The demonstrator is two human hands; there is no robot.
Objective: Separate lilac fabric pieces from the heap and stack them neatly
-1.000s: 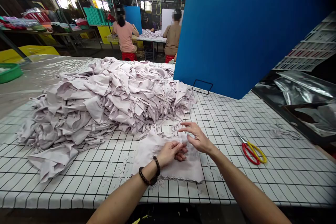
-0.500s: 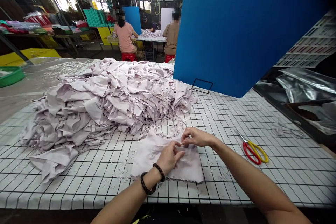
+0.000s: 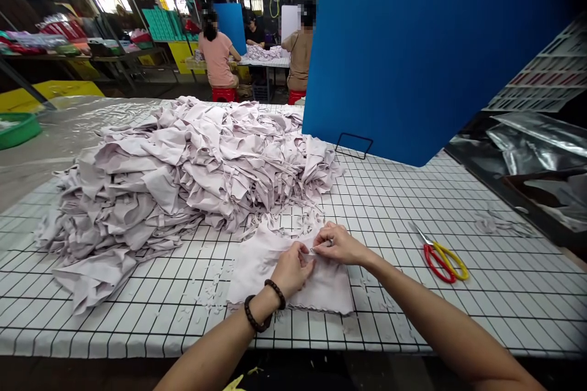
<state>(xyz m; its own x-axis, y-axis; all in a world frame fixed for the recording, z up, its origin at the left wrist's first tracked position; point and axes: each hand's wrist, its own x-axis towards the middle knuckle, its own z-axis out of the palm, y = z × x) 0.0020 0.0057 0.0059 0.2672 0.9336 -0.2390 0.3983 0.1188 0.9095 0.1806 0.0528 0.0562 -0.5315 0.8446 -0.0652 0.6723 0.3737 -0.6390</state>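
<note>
The gridded table cover point(image 3: 394, 208) spreads wide in front of me, and nothing big on it has changed over the last second. The blue board point(image 3: 403, 55) leans at the far right side, and the heap of pale garments point(image 3: 183, 159) fills the middle and left, its near folds lying as they did.

The change is all at the single pale garment point(image 3: 326, 287) laid out just in front of me, near the table's front edge. It lies flat, its wavy hem toward me and its strappy end reaching toward the heap. A second ago my right hand point(image 3: 342, 245) hovers with its fingers spread over the upper right part; now it is down on the cloth, thumb and forefinger pinched together on a bit of it. My left hand point(image 3: 293, 272) turns too, from gripping a lifted fold to lying low over the garment, fingertips curled in beside the right ones. So the two hands practically meet at one small spot in the upper middle, and the work narrows from handling a fold to a fine touch with the fingertips. The spot is tiny and half covered, so I can't make out whether the left fingers also close on cloth.

The scissors point(image 3: 433, 247) lie untouched to my right, and small fabric scraps point(image 3: 213, 293) dot the grid on my left.
</note>
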